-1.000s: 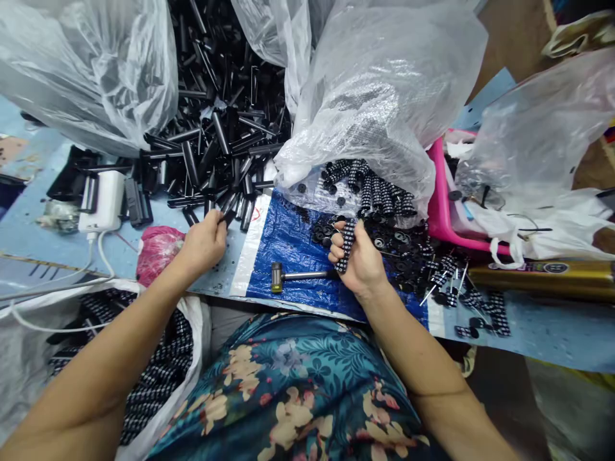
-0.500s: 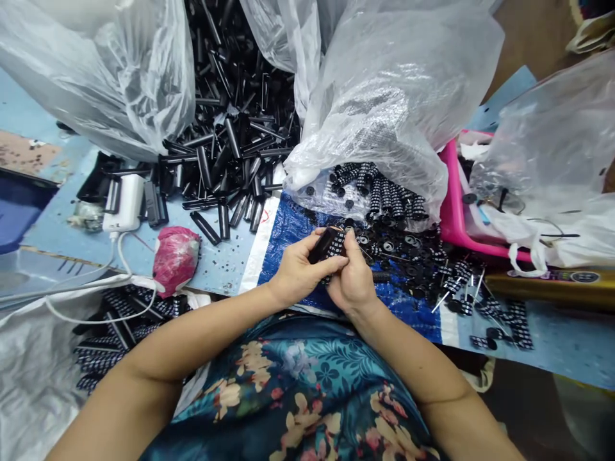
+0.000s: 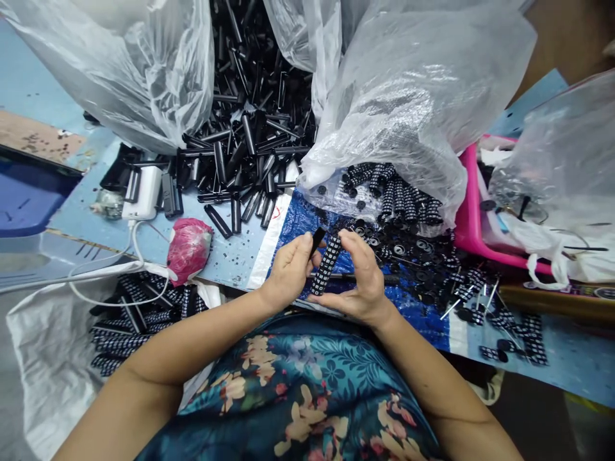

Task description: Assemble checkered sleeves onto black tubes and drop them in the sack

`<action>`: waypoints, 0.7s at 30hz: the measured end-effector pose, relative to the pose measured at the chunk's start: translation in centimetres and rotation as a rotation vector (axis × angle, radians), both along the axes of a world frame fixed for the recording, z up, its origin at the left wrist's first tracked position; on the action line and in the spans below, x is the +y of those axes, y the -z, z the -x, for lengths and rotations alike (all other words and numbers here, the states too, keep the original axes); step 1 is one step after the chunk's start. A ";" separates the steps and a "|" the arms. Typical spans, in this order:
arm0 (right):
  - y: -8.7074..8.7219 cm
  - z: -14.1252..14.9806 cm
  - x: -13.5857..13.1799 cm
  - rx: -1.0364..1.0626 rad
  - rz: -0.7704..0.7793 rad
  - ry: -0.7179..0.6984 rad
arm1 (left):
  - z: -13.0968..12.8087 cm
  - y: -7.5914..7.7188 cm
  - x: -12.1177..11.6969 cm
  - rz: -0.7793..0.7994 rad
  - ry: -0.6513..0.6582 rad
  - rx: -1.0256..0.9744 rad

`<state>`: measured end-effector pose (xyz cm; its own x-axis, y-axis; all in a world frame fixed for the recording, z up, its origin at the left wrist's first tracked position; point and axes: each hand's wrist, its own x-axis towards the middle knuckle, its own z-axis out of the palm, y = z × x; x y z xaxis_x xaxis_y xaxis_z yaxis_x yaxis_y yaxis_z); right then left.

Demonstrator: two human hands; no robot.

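In the head view, my right hand (image 3: 361, 275) grips a slim black roll of wheels with white characters (image 3: 327, 264) end to end, thumb at its lower end and a finger at its top. The roll stands tilted. Close beside it, my left hand (image 3: 291, 269) pinches a narrow black plastic piece (image 3: 317, 239) between thumb and fingers. Behind both hands lies a blue plastic sheet (image 3: 300, 224) with many small black wheels (image 3: 398, 250). Similar character rolls (image 3: 394, 192) are heaped at the mouth of a clear plastic bag (image 3: 398, 115).
A large pile of black plastic casings (image 3: 247, 137) covers the back left. Nearer are a white power adapter (image 3: 147, 192) and a pink wrapped bundle (image 3: 189, 251). At the right stands a pink basket (image 3: 468, 211). A white sack (image 3: 43, 346) with character strips (image 3: 127, 326) hangs below the table edge.
My hands have moved apart from their close grip. The character roll now shows in full in my right hand, with the black piece separate in my left. The view has shifted slightly.
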<state>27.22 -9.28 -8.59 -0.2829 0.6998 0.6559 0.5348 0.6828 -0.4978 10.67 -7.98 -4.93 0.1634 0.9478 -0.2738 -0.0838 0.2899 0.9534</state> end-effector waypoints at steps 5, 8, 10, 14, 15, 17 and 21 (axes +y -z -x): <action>0.3 0.3 -0.6 -0.104 -0.088 0.131 | -0.2 -0.2 -0.4 -0.052 -0.018 -0.039; 0.5 0.4 -1.1 -0.173 -0.016 0.181 | 0.3 -0.3 0.1 0.011 0.021 -0.080; 0.6 0.7 -1.5 -0.215 0.059 0.184 | 0.6 -0.1 0.5 0.010 0.068 -0.058; 0.5 1.0 -1.4 -0.266 0.137 0.175 | 1.0 1.2 1.5 0.058 0.138 -0.073; 0.6 0.8 -1.3 -0.264 0.133 0.156 | 1.2 1.6 1.7 0.089 0.139 -0.096; 0.9 -0.1 -1.1 -0.258 0.118 0.109 | 2.1 2.5 2.2 0.092 0.135 -0.100; 2.2 -2.9 -1.9 -0.431 0.177 0.103 | 5.9 3.6 3.6 -0.222 0.159 0.325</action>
<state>30.10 -11.19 -10.78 -0.4262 0.8291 0.3619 0.7788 0.5398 -0.3194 4.80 -4.38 -8.50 0.2515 0.9595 -0.1269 0.2610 0.0591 0.9635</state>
